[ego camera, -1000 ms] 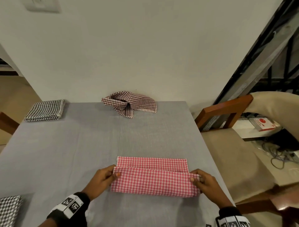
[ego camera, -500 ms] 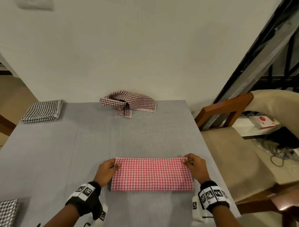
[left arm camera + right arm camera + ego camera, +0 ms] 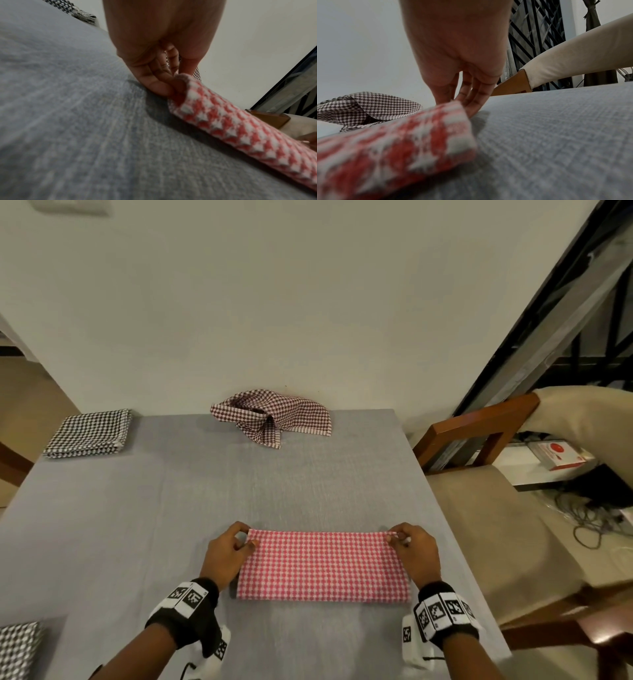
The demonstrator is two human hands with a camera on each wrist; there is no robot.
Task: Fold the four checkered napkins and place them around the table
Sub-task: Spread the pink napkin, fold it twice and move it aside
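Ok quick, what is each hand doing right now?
Left hand: pinches the far left corner of the red checkered napkin.
Right hand: pinches its far right corner.

The head view looks forward and down from above the near table edge, taking in the whole grey table [image 3: 144, 525] and the wall behind. Both wrist views sit low, just above the tabletop, very near the fingers, facing the far wall. All three share the red checkered napkin [image 3: 323, 565]; the right wrist view also catches the brown checkered napkin [image 3: 368, 109] at its left.
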